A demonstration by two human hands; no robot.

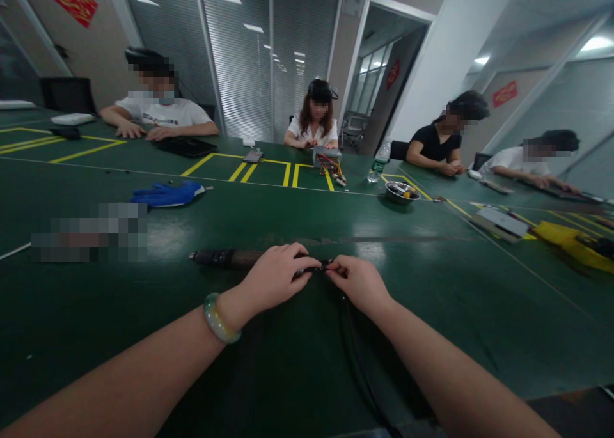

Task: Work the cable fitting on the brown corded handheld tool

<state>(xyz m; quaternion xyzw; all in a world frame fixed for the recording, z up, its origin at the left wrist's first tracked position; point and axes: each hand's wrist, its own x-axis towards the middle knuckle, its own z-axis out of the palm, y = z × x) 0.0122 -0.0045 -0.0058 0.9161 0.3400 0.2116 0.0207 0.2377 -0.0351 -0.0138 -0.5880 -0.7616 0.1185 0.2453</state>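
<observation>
A dark electric screwdriver (225, 259) lies on the green table, its tip pointing left. My left hand (278, 275) is wrapped over its rear end, which the fingers partly hide. Close by on the right, my right hand (357, 281) pinches the end of a black cable (357, 348) with thumb and fingers. The fingertips of both hands nearly meet where the cable end and the screwdriver's rear come together. Whether the plug sits in the socket I cannot tell. From my right hand the cable runs down toward the table's near edge.
A blue glove (167, 194) lies at the left, beyond a blurred-out item (91, 233). Farther back are a water bottle (378, 162), a metal bowl (401, 192) of small parts and a box with coloured wires (327, 156). Several people sit across the table. A yellow item (570, 240) lies right.
</observation>
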